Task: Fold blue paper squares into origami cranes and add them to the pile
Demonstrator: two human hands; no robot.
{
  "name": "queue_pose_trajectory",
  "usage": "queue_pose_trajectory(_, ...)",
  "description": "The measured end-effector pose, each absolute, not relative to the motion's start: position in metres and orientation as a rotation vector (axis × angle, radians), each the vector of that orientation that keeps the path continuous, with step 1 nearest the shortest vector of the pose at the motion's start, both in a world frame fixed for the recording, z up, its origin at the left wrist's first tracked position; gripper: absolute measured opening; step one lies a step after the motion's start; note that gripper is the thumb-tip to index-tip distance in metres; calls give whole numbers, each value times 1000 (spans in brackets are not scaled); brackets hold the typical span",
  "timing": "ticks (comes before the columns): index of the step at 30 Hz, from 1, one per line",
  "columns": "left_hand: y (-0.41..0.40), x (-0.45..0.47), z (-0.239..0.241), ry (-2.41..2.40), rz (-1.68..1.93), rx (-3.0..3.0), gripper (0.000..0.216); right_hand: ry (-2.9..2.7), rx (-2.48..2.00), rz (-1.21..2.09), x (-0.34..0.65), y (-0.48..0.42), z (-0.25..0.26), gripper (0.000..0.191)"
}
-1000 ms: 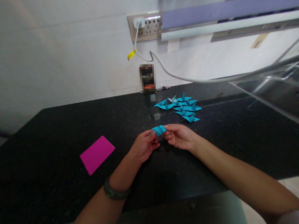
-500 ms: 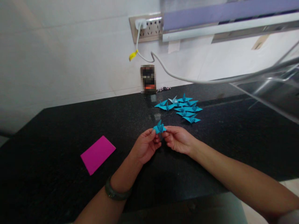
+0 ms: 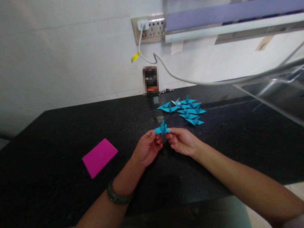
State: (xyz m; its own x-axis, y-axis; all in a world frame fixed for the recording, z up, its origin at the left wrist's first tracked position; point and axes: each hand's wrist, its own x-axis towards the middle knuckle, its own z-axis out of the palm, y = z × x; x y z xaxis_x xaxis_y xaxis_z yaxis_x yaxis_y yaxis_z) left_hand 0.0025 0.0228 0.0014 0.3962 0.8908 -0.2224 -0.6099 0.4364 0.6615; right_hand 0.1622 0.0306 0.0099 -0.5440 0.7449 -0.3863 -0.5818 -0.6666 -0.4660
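A blue paper crane [image 3: 163, 128] is held up between my two hands, just above the dark countertop. My left hand [image 3: 149, 147] pinches its left wing between thumb and finger. On the other side, my right hand [image 3: 182, 141] grips the tip of the right wing, with the remaining fingers curled. The crane's pointed end stands up between the spread wings. Beyond my hands, several finished blue cranes [image 3: 195, 121] rest in a cluster on the counter, with one paler crane [image 3: 176, 101] at the back among them.
A magenta stack of paper [image 3: 99, 157] lies left of my hands on the black countertop [image 3: 71, 126]. A blurred-out upright item [image 3: 150, 80] leans at the wall beside a beaded string [image 3: 166, 91]. From the wall socket [image 3: 152, 30], a white cable [image 3: 180, 77] runs right, above the cranes.
My left hand has shifted slightly left along the wing. The crane's wings look more spread, and its pointed end stands a little higher. The other cranes and the magenta paper stay put.
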Motion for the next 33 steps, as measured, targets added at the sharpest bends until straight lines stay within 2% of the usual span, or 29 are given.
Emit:
queue_pose_trajectory(5,25,3,6,624,1079,483,23,-377,-883,2080,161,30,16,27)
queue_pose_trajectory(11,23,7,3,908,1219,755,46,-828,-1126,1537,154,27,7,21)
queue_pose_trajectory(15,21,9,-1,1012,1126,952,35,-1129,-1175,1315,152,25,3,22)
queue_pose_trajectory(19,21,8,0,1018,1102,938,24,-1061,-1051,1572,153,22,6,23)
queue_pose_trajectory(24,20,8,2,900,1038,819,26,-719,-854,2038,159,24,8,15)
queue_pose_trajectory(33,15,10,4,660,912,588,23,-561,-622,2193,158,24,6,8)
